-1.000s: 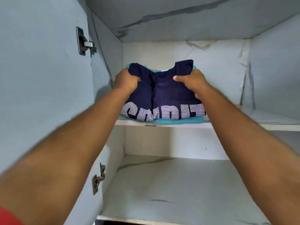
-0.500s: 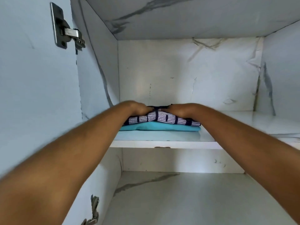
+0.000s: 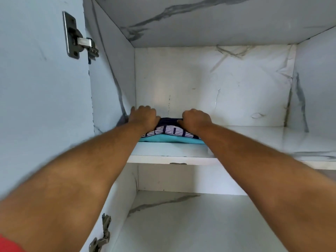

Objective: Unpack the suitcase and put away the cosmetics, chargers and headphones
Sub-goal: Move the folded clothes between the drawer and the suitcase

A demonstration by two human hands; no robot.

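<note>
White cupboard shelf [image 3: 163, 151], navy garment [image 3: 169, 130] near left wall, both hands pressing.

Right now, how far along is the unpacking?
Done: a folded teal garment lies on the upper shelf. In hand: the left hand and right hand rest on a navy striped garment stacked on it. Left: no cosmetics, chargers or headphones are in view; the lower shelf shows none, and the suitcase is out of view.

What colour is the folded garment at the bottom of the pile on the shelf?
Turquoise: the bottom garment shows best in the head view.
</note>
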